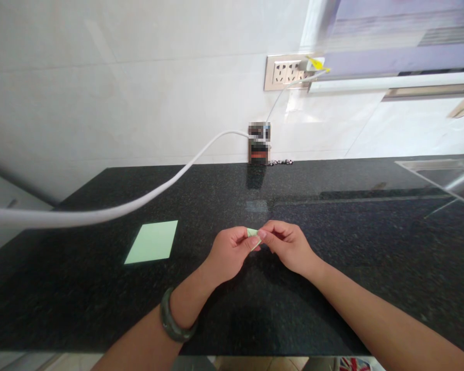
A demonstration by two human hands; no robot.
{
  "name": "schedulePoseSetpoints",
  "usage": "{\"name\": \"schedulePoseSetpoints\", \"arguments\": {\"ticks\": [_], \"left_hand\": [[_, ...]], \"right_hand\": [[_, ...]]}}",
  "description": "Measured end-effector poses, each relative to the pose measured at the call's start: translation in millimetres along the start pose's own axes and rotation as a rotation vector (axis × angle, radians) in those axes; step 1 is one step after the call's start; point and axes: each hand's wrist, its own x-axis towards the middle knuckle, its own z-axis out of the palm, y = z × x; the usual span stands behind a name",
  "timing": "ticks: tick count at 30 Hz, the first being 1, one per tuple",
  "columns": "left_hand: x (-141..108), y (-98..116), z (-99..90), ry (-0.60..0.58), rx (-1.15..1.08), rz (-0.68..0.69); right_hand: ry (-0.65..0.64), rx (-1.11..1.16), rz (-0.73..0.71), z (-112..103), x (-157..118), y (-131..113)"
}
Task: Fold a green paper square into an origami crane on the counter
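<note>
Flat square pale-green paper sheet [153, 242] on speckled black stone counter [93, 304].
Right of the sheet, the left hand [229, 253] pinches a small folded pale-green paper [252, 232], as does the right hand [292, 246]; uneven pulling could tear it.

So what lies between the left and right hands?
The head view shows a bit of green paper there, held by the left hand and the right hand.
</note>
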Motion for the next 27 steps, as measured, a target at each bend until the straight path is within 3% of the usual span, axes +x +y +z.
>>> {"name": "schedulePoseSetpoints", "arguments": {"ticks": [8, 12, 16, 19, 22, 24, 27], "left_hand": [[-3, 1, -1.6, -0.103, 0.128, -0.014], [1, -2, -3.1, -0.11, 0.029, -0.072], [5, 0, -5.5, -0.021, -0.132, -0.124], [7, 1, -6.1, 0.062, -0.263, -0.132], [8, 0, -6.0, 0.134, -0.324, -0.122], [8, -2, -6.1, 0.141, -0.306, -0.112], [8, -2, -6.7, 0.104, -0.241, -0.079]], "right_hand": [[-0.021, -0.099, -0.082, -2, 0, 3], [0.059, -0.013, 0.011, -3, 3, 10], [0.085, 0.113, 0.106, -5, 5, 11], [0.006, 0.158, 0.131, -5, 4, 8], [-0.153, 0.135, 0.186, -2, 1, 5], [-0.24, 0.118, 0.214, 1, -1, 4], [-0.246, 0.1, 0.212, 6, -2, 6]]}}
